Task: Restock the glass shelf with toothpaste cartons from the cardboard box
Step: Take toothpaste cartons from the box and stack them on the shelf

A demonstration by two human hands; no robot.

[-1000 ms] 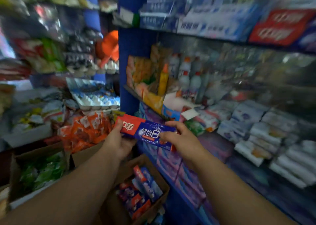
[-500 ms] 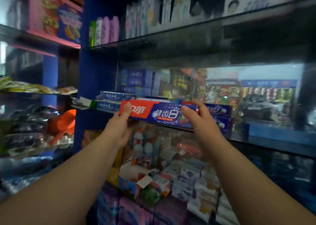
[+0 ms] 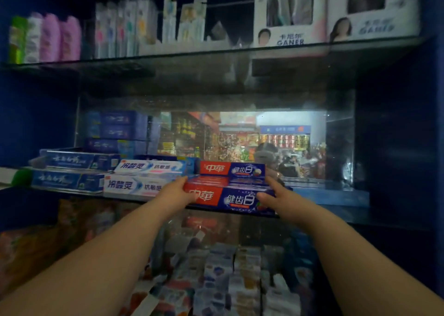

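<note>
A red-and-blue toothpaste carton (image 3: 228,199) lies at the front edge of the glass shelf (image 3: 336,210). My left hand (image 3: 177,191) grips its left end and my right hand (image 3: 274,195) grips its right end. Just behind it a second, like carton (image 3: 231,169) sits on top of other cartons. White-and-blue cartons (image 3: 134,186) and dark blue cartons (image 3: 67,180) are stacked to the left on the same shelf. The cardboard box is out of view.
A mirror (image 3: 264,143) backs the shelf and reflects the shop. The glass shelf above carries toothbrush packs (image 3: 134,25), pink bottles (image 3: 57,39) and white boxes (image 3: 290,13). Below are stacked soap packs (image 3: 228,275). Blue uprights (image 3: 396,123) frame the unit.
Both hands lifted the carton from waist height by the box up to the glass shelf and set it down at the shelf's front edge. The view rose from the floor to the shelves.
</note>
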